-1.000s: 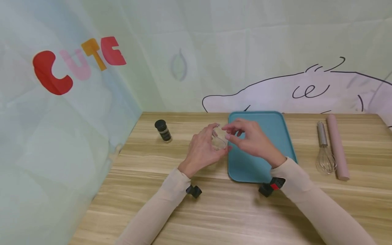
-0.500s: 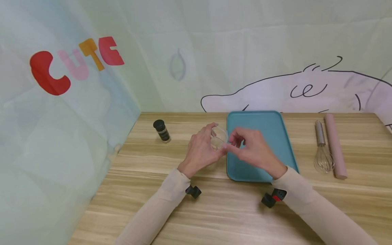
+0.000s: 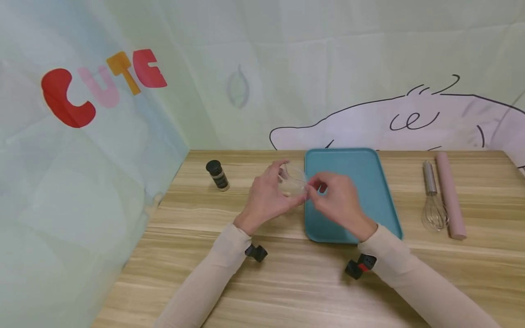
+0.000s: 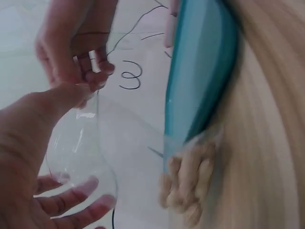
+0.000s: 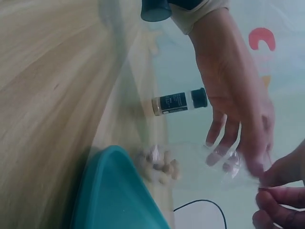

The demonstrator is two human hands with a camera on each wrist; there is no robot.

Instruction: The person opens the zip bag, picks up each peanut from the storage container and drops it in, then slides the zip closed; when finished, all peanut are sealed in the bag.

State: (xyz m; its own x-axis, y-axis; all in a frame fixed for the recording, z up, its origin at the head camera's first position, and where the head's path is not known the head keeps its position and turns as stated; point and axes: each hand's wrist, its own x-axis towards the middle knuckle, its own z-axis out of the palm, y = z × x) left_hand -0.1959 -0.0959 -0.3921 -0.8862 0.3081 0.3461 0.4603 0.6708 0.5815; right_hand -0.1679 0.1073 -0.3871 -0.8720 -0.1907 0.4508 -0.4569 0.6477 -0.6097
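A clear plastic bag (image 3: 293, 178) hangs between both hands, its mouth spread wide. My left hand (image 3: 264, 196) holds the bag's mouth with curved fingers on the far side and the thumb on the near side. Tan, lumpy pieces (image 4: 188, 181) lie at the bottom of the bag in the left wrist view; their exact kind is hard to tell. My right hand (image 3: 337, 200) pinches the bag's rim between thumb and forefinger, close to the left thumb. The same pieces (image 5: 161, 167) show low in the bag in the right wrist view.
A blue tray (image 3: 354, 223) lies under and behind the right hand. To the left stands a black-capped seasoning bottle (image 3: 217, 175). A whisk (image 3: 433, 200) and a pink rolling pin (image 3: 450, 196) lie side by side at the right. Fabric backdrops border the wooden table (image 3: 303, 291).
The right hand has come down to the bag's rim near the left thumb and pinches it. The left hand has shifted slightly left, and the bag's mouth looks wider.
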